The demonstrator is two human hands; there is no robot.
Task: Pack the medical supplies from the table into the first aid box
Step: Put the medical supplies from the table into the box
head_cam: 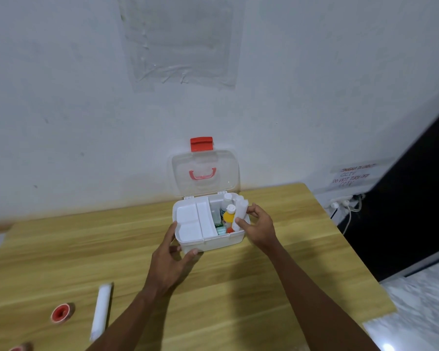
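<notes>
The white first aid box (214, 241) stands open on the wooden table (213, 287), its clear lid (205, 173) with a red latch upright against the wall. A white inner tray (194, 222) fills its left half. On the right stand a white bottle (226, 202) and a yellow bottle (229, 216). My right hand (260, 225) grips a white bandage roll (239, 213), held upright at the box's right edge. My left hand (174, 252) holds the box's front left corner. Another white bandage roll (101, 311) and a red-cored tape roll (61, 312) lie at the front left.
A second tape roll (20, 347) peeks in at the bottom left edge. The wall stands right behind the box. A power strip with plugs (342, 201) and a dark panel (416, 203) are to the right, beyond the table's edge.
</notes>
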